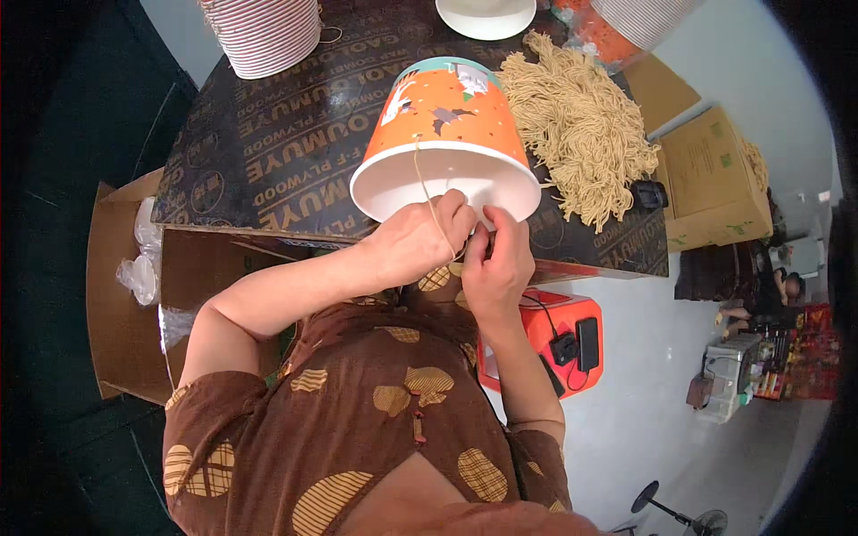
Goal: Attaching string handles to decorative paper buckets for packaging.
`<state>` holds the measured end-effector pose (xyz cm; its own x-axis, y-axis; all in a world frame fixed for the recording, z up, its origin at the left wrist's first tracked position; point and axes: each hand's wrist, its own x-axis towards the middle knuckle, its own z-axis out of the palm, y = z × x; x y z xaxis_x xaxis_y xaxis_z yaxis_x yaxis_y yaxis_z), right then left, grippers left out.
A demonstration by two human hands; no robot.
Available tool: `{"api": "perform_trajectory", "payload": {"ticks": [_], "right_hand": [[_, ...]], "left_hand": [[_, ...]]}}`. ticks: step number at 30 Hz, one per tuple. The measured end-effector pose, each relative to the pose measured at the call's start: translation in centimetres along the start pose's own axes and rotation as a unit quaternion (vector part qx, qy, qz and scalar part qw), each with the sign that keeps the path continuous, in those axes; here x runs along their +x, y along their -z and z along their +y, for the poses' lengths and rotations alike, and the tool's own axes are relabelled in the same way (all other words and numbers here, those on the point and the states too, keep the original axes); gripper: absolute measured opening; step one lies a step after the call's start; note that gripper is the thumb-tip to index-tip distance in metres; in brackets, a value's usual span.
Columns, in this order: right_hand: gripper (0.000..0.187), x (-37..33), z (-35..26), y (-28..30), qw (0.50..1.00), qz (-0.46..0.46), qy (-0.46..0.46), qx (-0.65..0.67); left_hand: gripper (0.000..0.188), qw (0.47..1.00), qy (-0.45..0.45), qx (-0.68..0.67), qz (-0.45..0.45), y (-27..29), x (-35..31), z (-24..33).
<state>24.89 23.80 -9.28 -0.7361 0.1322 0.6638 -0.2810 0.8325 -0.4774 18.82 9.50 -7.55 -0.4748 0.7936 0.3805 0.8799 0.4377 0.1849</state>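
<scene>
An orange paper bucket (447, 116) with pictures on its side and a white inside lies tilted on the table, its mouth facing me. A thin tan cord (422, 174) comes out near the rim and hangs across the mouth, over the back of my left hand (424, 234). My left hand's fingers are curled closed at the lower rim, pinching the cord. Close beside it, my right hand (500, 268) is closed too, thumb and fingers pressed together at the rim. What lies between its fingertips is hidden.
A heap of tan cords (581, 134) lies right of the bucket on the dark plywood table (295, 143). Stacked buckets (264, 36) stand far left, more (639, 27) far right, and a white bowl-like piece (487, 16) behind. Cardboard boxes (715, 183) and a red stool (585, 344) flank the table.
</scene>
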Motion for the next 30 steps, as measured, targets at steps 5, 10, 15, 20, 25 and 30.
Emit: {"api": "perform_trajectory", "payload": {"ticks": [5, 10, 15, 20, 25, 30], "right_hand": [[0.029, -0.1, -0.1, 0.0, 1.000, 0.010, 0.002, 0.005], [0.027, -0.2, 0.2, 0.4, 1.000, 0.006, 0.002, 0.015], [0.027, 0.0, 0.0, 0.6, 0.999, -0.014, -0.004, 0.032], [0.031, 0.8, -0.1, 1.3, 0.994, -0.090, -0.038, 0.053], [0.031, 1.8, 0.0, 2.3, 0.981, -0.174, -0.046, 0.068], [0.019, 1.8, 0.3, 2.2, 0.969, -0.195, -0.101, 0.110]], "left_hand": [[0.026, 0.998, -0.013, 0.016, 0.062, -0.4, -0.4, 0.3], [0.021, 0.991, -0.029, 0.103, 0.077, -0.3, -0.5, 0.6], [0.020, 0.991, -0.031, 0.087, 0.094, -0.3, -0.5, 0.7], [0.021, 0.990, -0.042, 0.106, 0.084, 0.0, -0.4, 0.8], [0.020, 0.988, -0.056, 0.115, 0.087, 0.0, -0.4, 0.7], [0.014, 0.982, -0.060, 0.152, 0.097, 0.0, -0.4, 0.8]]}}
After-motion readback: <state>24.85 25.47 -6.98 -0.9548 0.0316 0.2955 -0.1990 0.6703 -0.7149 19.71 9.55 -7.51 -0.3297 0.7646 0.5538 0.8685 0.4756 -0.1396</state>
